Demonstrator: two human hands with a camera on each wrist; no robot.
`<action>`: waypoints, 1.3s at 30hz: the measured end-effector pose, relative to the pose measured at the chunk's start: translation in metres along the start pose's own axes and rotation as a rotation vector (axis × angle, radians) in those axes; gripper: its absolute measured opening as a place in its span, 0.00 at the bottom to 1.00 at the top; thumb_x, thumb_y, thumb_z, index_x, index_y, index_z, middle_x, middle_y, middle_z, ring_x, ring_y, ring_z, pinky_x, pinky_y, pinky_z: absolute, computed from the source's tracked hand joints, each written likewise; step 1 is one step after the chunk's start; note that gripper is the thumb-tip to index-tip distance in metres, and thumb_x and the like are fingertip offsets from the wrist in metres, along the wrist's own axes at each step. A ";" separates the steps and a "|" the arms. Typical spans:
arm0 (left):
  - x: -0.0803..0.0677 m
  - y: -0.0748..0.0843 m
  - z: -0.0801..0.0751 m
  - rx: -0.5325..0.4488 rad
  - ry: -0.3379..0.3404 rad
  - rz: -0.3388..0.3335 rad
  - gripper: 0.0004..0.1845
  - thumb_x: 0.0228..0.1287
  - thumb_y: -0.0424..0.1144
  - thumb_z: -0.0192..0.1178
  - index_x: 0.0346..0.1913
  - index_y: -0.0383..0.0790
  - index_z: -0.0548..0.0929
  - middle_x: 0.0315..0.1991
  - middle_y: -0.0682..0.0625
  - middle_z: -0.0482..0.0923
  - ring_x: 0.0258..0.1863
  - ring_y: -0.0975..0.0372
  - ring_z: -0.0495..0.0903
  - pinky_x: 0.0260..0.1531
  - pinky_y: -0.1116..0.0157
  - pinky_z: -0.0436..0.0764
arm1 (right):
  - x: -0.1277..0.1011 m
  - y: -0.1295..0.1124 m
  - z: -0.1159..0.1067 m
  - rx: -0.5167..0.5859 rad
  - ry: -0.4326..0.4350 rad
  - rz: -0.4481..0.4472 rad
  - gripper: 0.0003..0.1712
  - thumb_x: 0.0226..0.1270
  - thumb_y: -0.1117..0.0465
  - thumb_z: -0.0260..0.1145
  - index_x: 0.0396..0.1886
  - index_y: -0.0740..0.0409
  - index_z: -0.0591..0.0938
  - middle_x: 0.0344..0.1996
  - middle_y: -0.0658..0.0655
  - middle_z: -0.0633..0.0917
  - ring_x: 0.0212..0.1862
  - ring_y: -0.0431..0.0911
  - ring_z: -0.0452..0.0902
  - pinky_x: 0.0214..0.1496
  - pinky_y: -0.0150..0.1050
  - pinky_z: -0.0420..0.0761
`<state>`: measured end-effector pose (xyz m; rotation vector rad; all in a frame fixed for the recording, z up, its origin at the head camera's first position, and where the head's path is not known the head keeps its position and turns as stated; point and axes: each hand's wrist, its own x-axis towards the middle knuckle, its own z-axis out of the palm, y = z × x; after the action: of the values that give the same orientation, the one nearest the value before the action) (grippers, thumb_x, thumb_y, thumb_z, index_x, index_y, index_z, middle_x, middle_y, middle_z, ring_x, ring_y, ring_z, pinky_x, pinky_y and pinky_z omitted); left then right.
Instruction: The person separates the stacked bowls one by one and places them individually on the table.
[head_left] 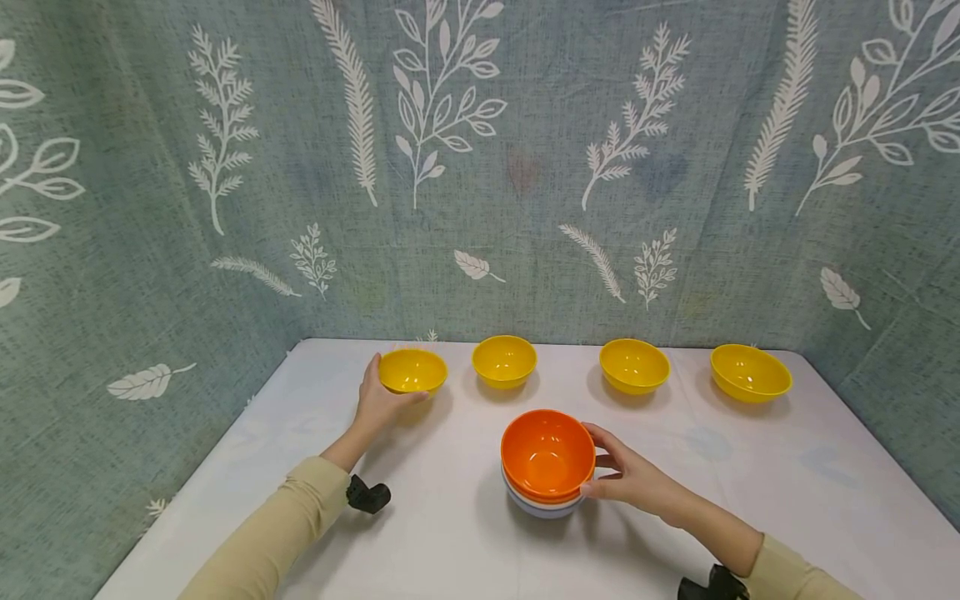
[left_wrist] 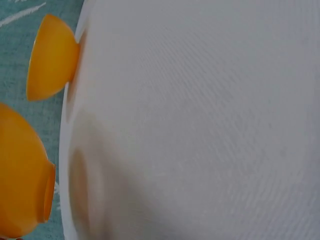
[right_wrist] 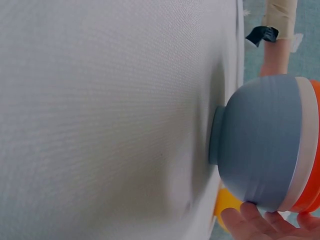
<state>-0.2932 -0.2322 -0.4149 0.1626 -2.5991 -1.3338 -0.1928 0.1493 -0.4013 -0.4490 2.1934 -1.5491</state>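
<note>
Stack (head_left: 547, 492) near the middle of the table (head_left: 420, 542), in front of you: orange bowl (head_left: 548, 446) on top, a white band (right_wrist: 305, 145) under it, grey bowl (right_wrist: 260, 140) lowest. Your right hand (head_left: 633, 483) grips it from the right, thumb on the near side, fingers round the back. Whether the grey foot touches down, cannot tell. Glossy walls suggest plastic: probably light, stiff, a little slippery, hard to break. Best hold likely low on the grey side; a rim pinch might bring only the orange. Your left hand (head_left: 380, 402) pinches a yellow bowl (head_left: 412, 371) at its left and near side; the left wrist view shows its base off the table. Rightward along the back, three more yellow bowls (head_left: 504, 367), upright, apart from one another. Surface white, woven-looking, with soft shadows. Beyond, grey-green curtain (head_left: 525, 200) printed with white leaves, back and sides.
</note>
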 end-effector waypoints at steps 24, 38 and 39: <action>0.017 -0.024 0.002 -0.048 -0.036 -0.111 0.65 0.46 0.48 0.70 0.69 0.32 0.28 0.70 0.31 0.38 0.68 0.41 0.45 0.66 0.47 0.49 | 0.001 0.001 0.000 0.005 0.007 0.015 0.48 0.55 0.54 0.68 0.70 0.56 0.52 0.67 0.65 0.57 0.60 0.57 0.64 0.55 0.46 0.74; 0.027 -0.025 0.003 -0.062 0.004 -0.193 0.62 0.50 0.46 0.68 0.69 0.30 0.29 0.70 0.30 0.40 0.69 0.44 0.46 0.67 0.51 0.49 | 0.001 0.002 0.000 -0.001 -0.002 -0.007 0.48 0.56 0.54 0.68 0.70 0.56 0.52 0.67 0.65 0.57 0.60 0.57 0.64 0.55 0.47 0.74; 0.027 -0.025 0.003 -0.065 0.009 -0.196 0.61 0.50 0.46 0.68 0.69 0.30 0.29 0.70 0.31 0.40 0.69 0.44 0.46 0.67 0.51 0.49 | 0.001 0.003 0.000 -0.002 -0.002 -0.008 0.48 0.56 0.54 0.68 0.70 0.56 0.52 0.66 0.65 0.58 0.60 0.57 0.64 0.56 0.47 0.74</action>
<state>-0.3199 -0.2495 -0.4333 0.4217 -2.5837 -1.4756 -0.1937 0.1495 -0.4039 -0.4606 2.1947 -1.5500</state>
